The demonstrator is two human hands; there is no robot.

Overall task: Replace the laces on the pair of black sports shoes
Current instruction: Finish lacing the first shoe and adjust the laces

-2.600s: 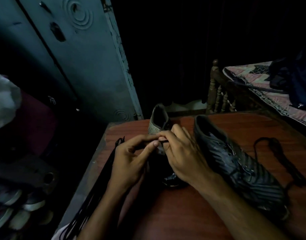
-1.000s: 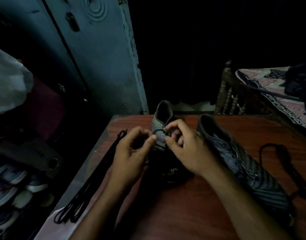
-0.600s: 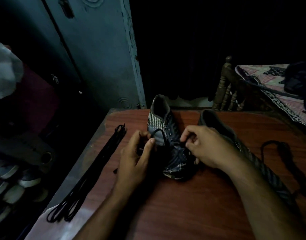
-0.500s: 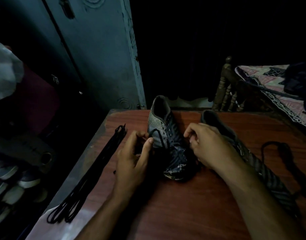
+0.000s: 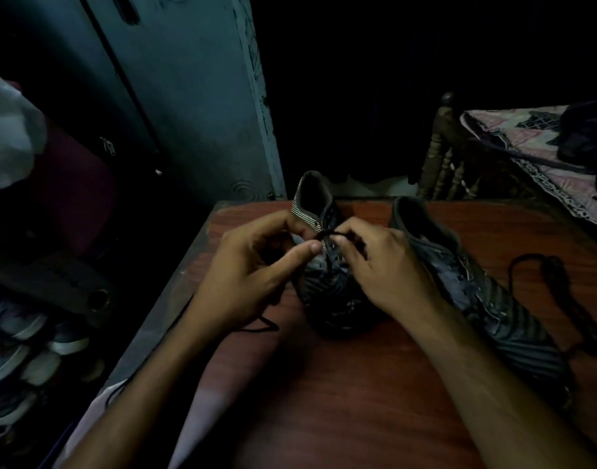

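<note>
While both forearms reach forward, left hand (image 5: 246, 269) and right hand (image 5: 385, 265) pinch the lace (image 5: 327, 235).

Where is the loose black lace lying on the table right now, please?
In the head view the loose black lace lies at the right of the wooden table, just beyond the right-hand shoe.

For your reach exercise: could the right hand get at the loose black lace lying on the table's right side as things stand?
Probably not directly: the right hand is pinching the lace on the left shoe, and the right shoe lies between it and the loose black lace.
</note>
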